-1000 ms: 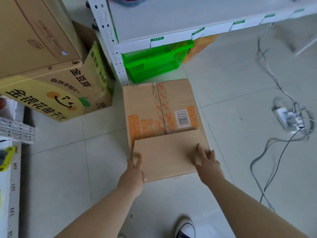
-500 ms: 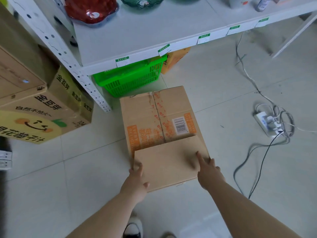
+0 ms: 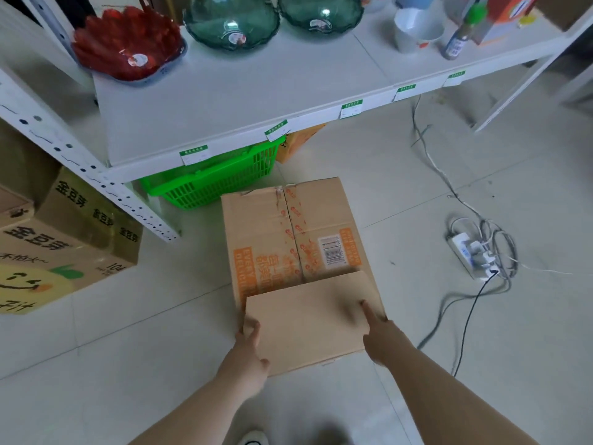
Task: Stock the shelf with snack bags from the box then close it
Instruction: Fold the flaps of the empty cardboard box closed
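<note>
Now left hand (image 3: 249,346) and right hand (image 3: 382,340) press the near flap (image 3: 305,319) of the box (image 3: 272,226); fingers straight, grasping nothing.

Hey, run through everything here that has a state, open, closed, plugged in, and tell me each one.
cardboard box, top flaps folded shut
near flap, folded down over them
left hand, touches the flap's left edge
right hand, presses on the flap
power strip, plugs in it
white cup, upright
green basket, upright under the shelf
</note>
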